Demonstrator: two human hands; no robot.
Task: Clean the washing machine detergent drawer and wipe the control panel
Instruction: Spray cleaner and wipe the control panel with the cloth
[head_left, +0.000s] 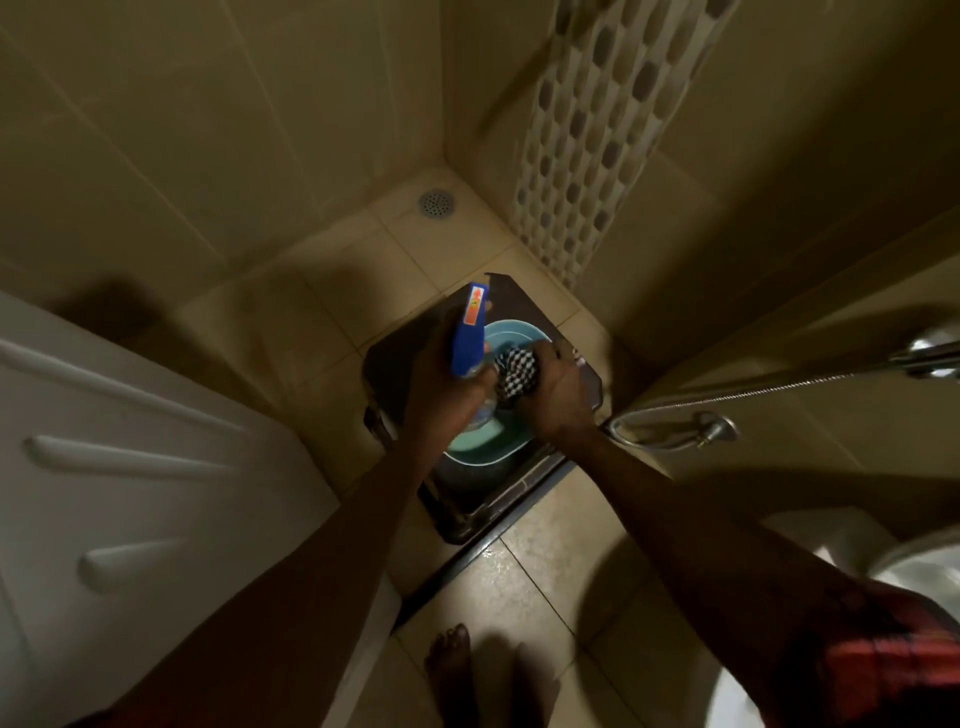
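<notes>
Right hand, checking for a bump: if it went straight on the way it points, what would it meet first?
Probably the blue spray bottle in the left hand, just ahead of the right hand and its checkered cloth; depth unclear, else the teal basin.

Blue spray bottle (467, 332), black-and-white checked cloth (514, 375), teal basin (511, 332), dark brown stool (467, 499), red plaid sleeve (878, 670).

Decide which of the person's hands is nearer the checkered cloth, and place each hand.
Right. The right hand grips the checkered cloth itself, above the teal basin; the left hand is just beside it on the cloth's left, holding a blue spray bottle.
</notes>
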